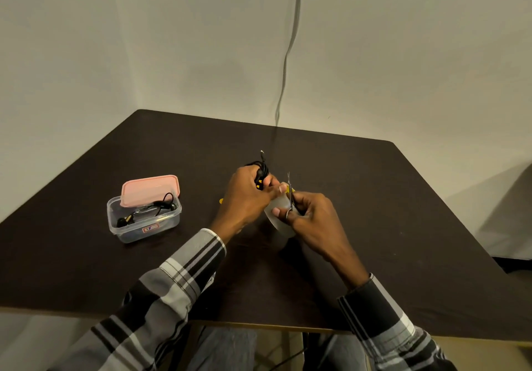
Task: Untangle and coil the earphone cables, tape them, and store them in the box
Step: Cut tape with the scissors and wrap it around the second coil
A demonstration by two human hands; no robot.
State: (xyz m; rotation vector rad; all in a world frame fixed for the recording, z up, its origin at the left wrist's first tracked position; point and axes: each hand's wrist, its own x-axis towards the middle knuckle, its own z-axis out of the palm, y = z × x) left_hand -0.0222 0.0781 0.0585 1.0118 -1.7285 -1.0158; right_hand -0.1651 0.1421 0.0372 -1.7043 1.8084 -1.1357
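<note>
My left hand (247, 195) grips a coiled black earphone cable (260, 169), whose plug sticks up behind the knuckles. Its thumb and fingertips also touch a roll of clear tape (277, 212) held between both hands. My right hand (312, 215) grips small scissors (290, 191), blades pointing up, close against the tape roll. A clear plastic box (144, 221) stands at the left of the table with another black earphone (161, 203) inside. Its pink lid (149, 189) leans on the box's back rim.
The dark table (374, 198) sits in a corner of pale walls. A grey cable (288, 54) hangs down the wall to the table's back edge. A small yellow object (221, 201) peeks out left of my left hand. The front edge is near my sleeves.
</note>
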